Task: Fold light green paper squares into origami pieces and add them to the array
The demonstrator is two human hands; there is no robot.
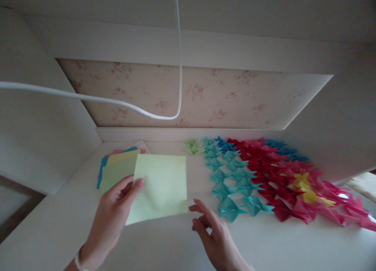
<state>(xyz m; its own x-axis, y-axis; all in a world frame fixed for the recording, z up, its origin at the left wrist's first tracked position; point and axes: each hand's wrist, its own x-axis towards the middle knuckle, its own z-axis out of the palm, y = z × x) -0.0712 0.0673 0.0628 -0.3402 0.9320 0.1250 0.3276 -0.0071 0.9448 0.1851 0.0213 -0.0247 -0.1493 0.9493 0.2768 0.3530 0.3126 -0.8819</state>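
Observation:
A square sheet of pale green origami paper [164, 185] is pinched at its left edge by my left hand [117, 208], thumb on top. The sheet looks flat and uncreased, raised above the white desk. Just off its lower right corner is my right hand [213, 232], fingers apart and slightly curled, holding nothing. Behind my left hand, a fanned stack of coloured paper [119, 167] lies on the desk, with green, yellow, blue and pink sheets showing. My left hand and the held sheet cover part of that stack.
Rows of folded paper cranes fill the right side: teal cranes [230, 208], red cranes [266, 177], yellow cranes [308, 188] and blue ones [284, 149]. Light green cranes [194, 147] sit at the back. A white cable [132, 106] hangs in front of the floral back panel [229, 98].

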